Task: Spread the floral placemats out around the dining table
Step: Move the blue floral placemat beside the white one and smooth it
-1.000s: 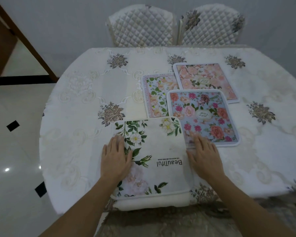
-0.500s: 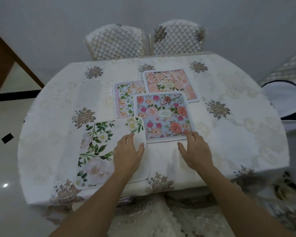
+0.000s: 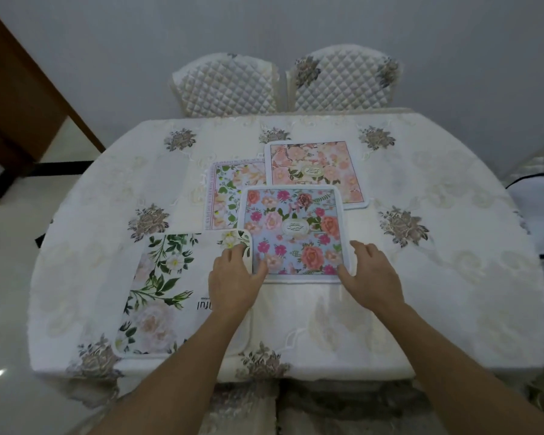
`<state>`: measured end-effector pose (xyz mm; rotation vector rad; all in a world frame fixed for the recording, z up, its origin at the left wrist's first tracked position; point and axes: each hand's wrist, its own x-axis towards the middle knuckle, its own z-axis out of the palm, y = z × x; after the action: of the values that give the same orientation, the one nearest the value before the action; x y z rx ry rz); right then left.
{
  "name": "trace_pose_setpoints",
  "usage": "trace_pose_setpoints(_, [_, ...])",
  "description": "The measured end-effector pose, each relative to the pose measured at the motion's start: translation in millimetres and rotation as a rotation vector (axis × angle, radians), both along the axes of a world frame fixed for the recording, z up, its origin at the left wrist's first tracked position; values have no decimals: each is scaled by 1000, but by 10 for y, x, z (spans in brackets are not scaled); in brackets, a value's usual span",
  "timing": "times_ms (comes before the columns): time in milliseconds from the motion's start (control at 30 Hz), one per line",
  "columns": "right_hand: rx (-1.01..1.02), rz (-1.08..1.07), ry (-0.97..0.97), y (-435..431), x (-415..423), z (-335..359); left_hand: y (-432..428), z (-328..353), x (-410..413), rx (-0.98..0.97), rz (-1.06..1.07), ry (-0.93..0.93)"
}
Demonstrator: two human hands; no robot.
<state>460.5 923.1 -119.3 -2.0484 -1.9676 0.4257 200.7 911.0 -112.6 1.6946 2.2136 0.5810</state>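
White embroidered tablecloth; left hand, right hand spread flat, bracketing blue floral placemat w/ fingertips, prob. to slide it.

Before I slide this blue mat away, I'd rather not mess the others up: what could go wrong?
The blue placemat overlaps the striped-border placemat and the pink placemat, so dragging it could shift them. Your left hand also rests on the white leafy placemat, which may slide along. The tablecloth could bunch.
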Motion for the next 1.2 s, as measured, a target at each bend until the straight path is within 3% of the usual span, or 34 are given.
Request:
trace_pose_setpoints(533, [-146, -164, 30, 1312, 29, -516, 1626, -578, -335, -127, -25, 62])
trace_pose_setpoints(933, [-121, -256, 81, 1497, -75, -722, 1868, -668, -298, -186, 16, 34])
trace_pose_setpoints(1200, [-226, -324, 196, 1527, -54, -778, 1887, -697, -272, -234, -16, -133])
